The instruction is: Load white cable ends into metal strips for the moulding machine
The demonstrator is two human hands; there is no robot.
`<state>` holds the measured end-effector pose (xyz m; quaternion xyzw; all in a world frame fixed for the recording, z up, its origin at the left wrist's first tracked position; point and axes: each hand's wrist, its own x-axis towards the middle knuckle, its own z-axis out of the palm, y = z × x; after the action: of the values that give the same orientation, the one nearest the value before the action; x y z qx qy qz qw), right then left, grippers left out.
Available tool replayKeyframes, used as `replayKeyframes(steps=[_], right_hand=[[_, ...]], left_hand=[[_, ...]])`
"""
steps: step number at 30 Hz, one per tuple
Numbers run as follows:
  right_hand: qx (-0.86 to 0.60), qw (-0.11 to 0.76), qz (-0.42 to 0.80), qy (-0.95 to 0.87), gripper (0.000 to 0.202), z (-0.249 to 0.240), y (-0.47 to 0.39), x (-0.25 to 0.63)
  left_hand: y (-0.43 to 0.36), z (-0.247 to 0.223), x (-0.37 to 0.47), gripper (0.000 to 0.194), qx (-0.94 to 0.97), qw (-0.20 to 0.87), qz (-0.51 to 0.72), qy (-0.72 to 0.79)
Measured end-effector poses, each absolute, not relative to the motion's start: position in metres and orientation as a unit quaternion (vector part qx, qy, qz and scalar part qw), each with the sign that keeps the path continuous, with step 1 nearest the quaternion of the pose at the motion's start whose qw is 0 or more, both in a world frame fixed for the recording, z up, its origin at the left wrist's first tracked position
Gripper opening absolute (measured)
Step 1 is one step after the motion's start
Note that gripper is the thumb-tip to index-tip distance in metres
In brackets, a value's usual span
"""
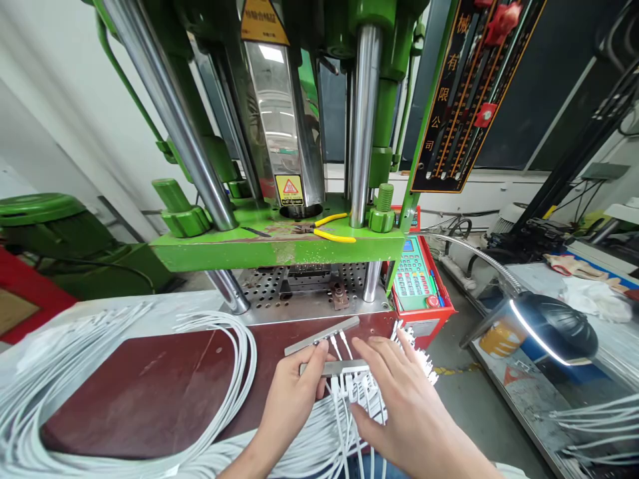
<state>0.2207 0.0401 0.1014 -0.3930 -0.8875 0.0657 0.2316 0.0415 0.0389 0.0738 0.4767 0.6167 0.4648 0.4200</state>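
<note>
A green vertical press stands behind the desk, guided by polished steel columns. Yellow-handled pliers lie on its green platen, beside a yellow warning label. A perforated metal plate sits below the platen. A red control panel with a keypad stands to the right of the press. A black gooseneck lamp, lit, hangs further right. A green motor housing occupies the far left.

- Metal bar: grey, flat, lying level between the two hands, its left end pinched by the left hand's fingertips, its right end under the right hand's fingers.
- White cables: a row with plug ends at the bar, trailing down between the hands.
</note>
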Motion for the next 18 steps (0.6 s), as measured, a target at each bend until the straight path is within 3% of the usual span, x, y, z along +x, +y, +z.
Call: replayKeyframes(steps=[4,8,12,18], right_hand=[[-0.401,0.224,0.034,-0.887,0.058,0.093,0.035,0.203],[-0.376,0.274,0.013,-0.885,0.043,0.081,0.036,0.201],[-0.379,0.333,0.115,-0.856,0.015,0.086,0.040,0.211],[-0.428,0.378,0.293,-0.767,0.018,0.104,0.041,0.236]], left_hand=[[0.038,0.073,0.046,0.046,0.500,0.413,0.456,0.610],[0.035,0.074,0.047,0.046,0.522,0.424,0.427,0.605],[0.034,0.075,0.047,0.048,0.527,0.435,0.415,0.601],[0.035,0.075,0.049,0.046,0.534,0.441,0.398,0.602]])
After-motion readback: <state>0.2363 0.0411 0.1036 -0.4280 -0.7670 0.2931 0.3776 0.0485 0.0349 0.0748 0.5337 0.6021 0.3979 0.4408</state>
